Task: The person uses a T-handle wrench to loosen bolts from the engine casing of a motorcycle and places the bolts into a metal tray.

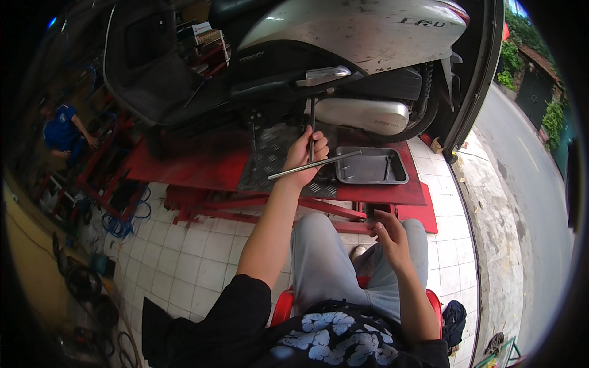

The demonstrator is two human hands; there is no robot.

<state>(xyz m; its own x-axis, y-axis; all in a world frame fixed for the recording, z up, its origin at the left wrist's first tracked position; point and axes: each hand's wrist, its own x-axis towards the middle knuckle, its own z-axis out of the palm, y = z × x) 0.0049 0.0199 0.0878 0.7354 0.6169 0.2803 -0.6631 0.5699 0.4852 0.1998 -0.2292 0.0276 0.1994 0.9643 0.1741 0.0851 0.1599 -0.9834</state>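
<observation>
My left hand grips a metal T-handle wrench, its long shaft upright against the lower side of a silver-and-black scooter, near a silver engine cover. The crossbar lies tilted across the hand. Just right of it, a grey metal tray with tools inside rests on the red lift platform. My right hand hovers over my right thigh, below the tray, fingers curled; whatever is between them is too small to make out.
A person in blue is at the far left beside red stands. Blue hoses lie on the white tiled floor. I sit on a red seat. A doorway edge and a street are at the right.
</observation>
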